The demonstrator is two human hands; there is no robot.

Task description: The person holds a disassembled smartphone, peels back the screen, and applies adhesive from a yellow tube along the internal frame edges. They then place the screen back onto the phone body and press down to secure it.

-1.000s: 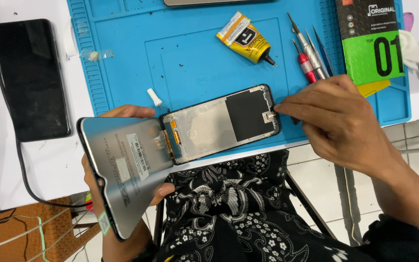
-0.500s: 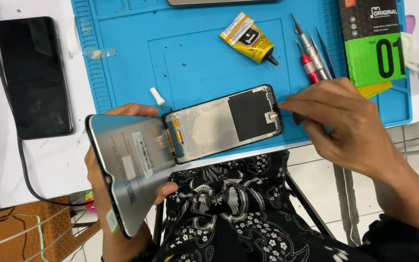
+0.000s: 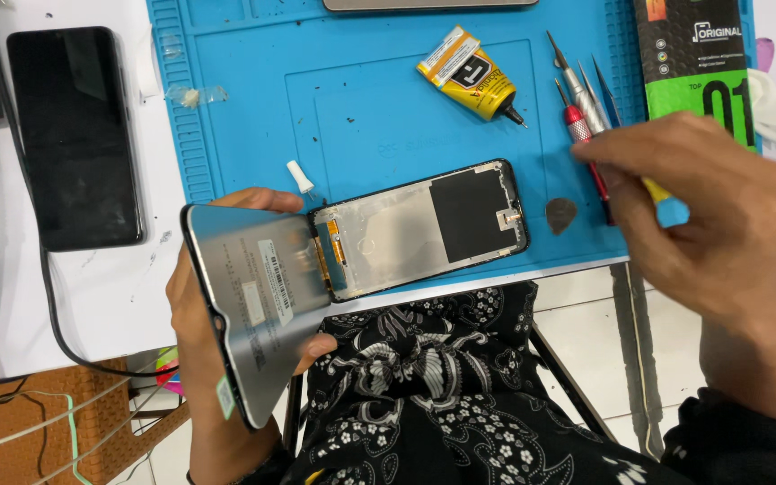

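My left hand (image 3: 192,341) grips a detached phone display panel (image 3: 253,296), tilted up with its grey back facing me. An orange flex strip still joins it to the phone frame (image 3: 424,229), which lies open on the blue work mat (image 3: 361,117). My right hand (image 3: 711,216) hovers to the right of the frame, holding nothing. Its thumb and forefinger are apart around the shaft of a red-handled screwdriver (image 3: 575,126). A dark triangular pick (image 3: 560,216) lies on the mat between the frame and that hand.
A yellow glue tube (image 3: 469,76), a silver screwdriver (image 3: 577,85) and a small white cap (image 3: 300,177) lie on the mat. A green and black box (image 3: 698,63) stands at the right. A black phone (image 3: 74,135) rests on the white table at the left, beside a dark cable (image 3: 47,296).
My right hand has left the phone frame's right end and moved up and right to the tools. The dark pick now lies on the mat. My left hand still holds the panel.
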